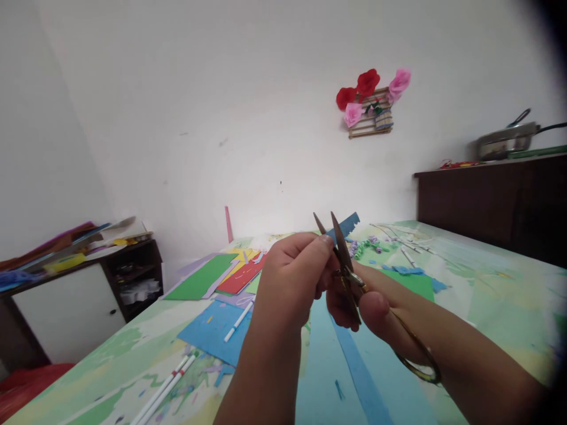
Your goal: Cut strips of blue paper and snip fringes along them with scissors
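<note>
My right hand (376,307) grips a pair of scissors (343,251) by its gold-coloured handles, with the blades parted and pointing up. Between and behind the blades shows a blue paper strip (349,226), its far edge cut into a fringe. My left hand (301,265) pinches the near part of that strip between thumb and fingers, right beside the blades. Below the hands lies a pale blue sheet (323,360), with a longer blue strip (358,372) across it and a few small blue snippets (339,389).
On the patterned tablecloth (106,378) lie white markers (163,389), a blue sheet (212,330), green paper (201,276), red paper (243,274) and purple curls (354,248). A low cabinet (66,313) stands left; a dark cabinet (487,206) with a pan (507,141) stands right.
</note>
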Demonstrator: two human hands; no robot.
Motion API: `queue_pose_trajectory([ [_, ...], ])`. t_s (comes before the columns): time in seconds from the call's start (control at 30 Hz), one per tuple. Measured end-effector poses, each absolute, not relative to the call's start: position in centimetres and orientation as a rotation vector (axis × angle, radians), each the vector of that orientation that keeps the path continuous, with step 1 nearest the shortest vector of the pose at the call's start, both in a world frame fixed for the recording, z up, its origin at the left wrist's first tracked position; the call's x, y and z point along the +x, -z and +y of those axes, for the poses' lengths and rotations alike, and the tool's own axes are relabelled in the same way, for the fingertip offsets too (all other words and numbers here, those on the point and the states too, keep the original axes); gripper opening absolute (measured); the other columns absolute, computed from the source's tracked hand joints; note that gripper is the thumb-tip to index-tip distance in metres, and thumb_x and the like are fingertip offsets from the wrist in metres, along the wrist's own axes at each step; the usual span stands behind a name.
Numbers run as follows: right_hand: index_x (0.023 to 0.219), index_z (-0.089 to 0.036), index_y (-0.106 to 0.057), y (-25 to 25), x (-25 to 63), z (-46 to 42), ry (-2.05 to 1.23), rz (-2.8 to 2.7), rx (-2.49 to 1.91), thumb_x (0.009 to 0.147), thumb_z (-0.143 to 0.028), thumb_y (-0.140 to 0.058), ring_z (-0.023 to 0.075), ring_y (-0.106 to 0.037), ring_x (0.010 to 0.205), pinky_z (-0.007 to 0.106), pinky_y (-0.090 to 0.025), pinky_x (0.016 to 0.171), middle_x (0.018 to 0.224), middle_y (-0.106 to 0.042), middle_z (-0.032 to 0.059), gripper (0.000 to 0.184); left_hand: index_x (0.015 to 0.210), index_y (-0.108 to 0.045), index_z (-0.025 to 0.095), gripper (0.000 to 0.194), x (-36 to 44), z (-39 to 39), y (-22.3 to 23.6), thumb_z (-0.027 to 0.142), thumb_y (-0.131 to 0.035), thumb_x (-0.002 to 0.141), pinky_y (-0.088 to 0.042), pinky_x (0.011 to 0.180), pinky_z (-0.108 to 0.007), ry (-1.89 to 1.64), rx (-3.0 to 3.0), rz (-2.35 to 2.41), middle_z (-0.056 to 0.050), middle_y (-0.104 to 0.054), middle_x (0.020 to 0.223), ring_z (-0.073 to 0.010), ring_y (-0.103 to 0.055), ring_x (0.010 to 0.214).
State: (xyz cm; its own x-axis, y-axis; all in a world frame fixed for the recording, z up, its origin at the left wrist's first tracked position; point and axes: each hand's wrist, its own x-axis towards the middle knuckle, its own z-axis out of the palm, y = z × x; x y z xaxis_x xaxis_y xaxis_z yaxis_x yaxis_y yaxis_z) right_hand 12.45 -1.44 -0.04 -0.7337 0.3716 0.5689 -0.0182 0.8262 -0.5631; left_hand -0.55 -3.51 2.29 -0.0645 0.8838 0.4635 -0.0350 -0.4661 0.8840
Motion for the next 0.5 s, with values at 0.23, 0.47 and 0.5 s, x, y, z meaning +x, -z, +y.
queue_pose_trajectory([
  [0.23, 0.104, -0.017, -0.045, 0.33, 12.53, -1.04, -0.737, -2.283, -0.263, 0.079, -0.066, -0.022, 0.0124, -0.04, 0.058, 0.028, -0.038, 0.054, 0.069, -0.048, 0.0014, 0.06, 0.041, -0.041, 0.017, 0.031, -0.52, -3.7, -2.48, 0.024, -0.048, 0.07, -0.026, 0.039, -0.022, -1.588, 1.466, 0.902, 0.005, -0.034, 0.032, -0.0052, -0.031, 0.034],
  [0.47, 0.096, -0.017, -0.046, 0.14, 12.54, -1.17, -0.715, -2.299, -0.285, 0.08, -0.064, -0.02, 0.0113, -0.04, 0.056, 0.025, -0.036, 0.05, 0.065, -0.046, 0.0, 0.056, 0.042, -0.041, 0.017, 0.028, -0.79, -3.12, -2.19, 0.023, -0.047, 0.069, -0.024, 0.036, -0.02, -1.539, 1.5, 0.875, 0.005, -0.035, 0.032, -0.0041, -0.029, 0.032],
  [0.5, 0.094, -0.017, -0.046, 0.14, 12.49, -1.12, -0.712, -2.296, -0.28, 0.08, -0.065, -0.02, 0.0109, -0.039, 0.055, 0.025, -0.035, 0.05, 0.065, -0.046, -0.0003, 0.056, 0.042, -0.041, 0.017, 0.028, -0.76, -3.09, -2.13, 0.024, -0.047, 0.068, -0.024, 0.036, -0.02, -1.56, 1.5, 0.883, 0.006, -0.034, 0.032, -0.0041, -0.028, 0.032],
])
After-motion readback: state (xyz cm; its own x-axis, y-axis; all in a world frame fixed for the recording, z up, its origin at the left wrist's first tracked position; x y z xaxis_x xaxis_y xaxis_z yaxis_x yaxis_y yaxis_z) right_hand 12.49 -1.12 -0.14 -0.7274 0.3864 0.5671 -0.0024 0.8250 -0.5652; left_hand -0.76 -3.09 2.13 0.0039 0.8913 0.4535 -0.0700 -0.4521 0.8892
